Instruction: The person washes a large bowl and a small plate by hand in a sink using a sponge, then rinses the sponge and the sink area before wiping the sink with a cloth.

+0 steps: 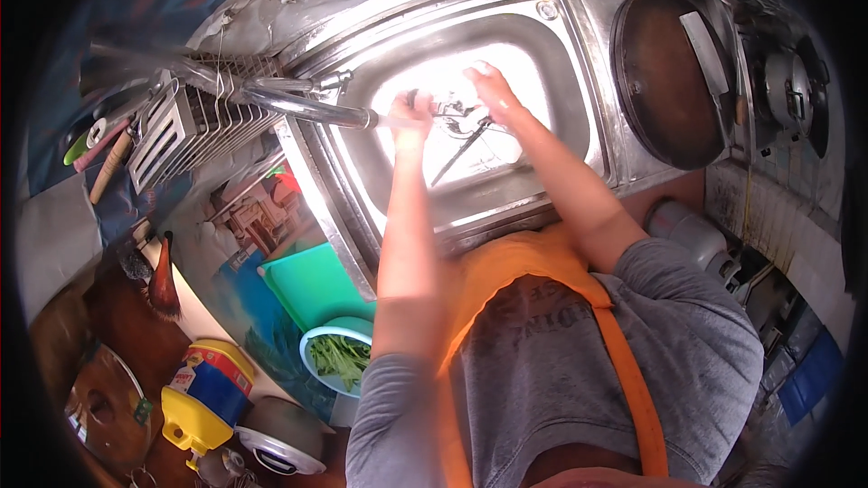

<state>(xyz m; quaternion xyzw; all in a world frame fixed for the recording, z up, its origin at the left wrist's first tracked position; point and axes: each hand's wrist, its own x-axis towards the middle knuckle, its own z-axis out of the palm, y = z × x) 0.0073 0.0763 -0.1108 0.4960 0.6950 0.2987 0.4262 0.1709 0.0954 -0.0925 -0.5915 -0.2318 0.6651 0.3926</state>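
Both hands work inside a stainless steel sink (576,102), where strong glare washes out much of the basin. My left hand (411,118) is below the mouth of a chrome faucet (319,108), with what looks like running water crossing the wrist. Its fingers are curled, but what they hold is lost in the brightness. Farther right, my right hand (495,91) is raised over the basin with white foam or water on the fingers. A thin dark stick-like utensil (461,154) slants between the hands, beside shiny shapes too overexposed to name.
Right of the sink lies a large round dark board or lid (658,81) bearing a cleaver (705,54). A wire dish rack (230,122) with utensils stands at left. Below are a green board or tray (319,285), a basin of leafy greens (339,357) and a yellow-blue bottle (207,393).
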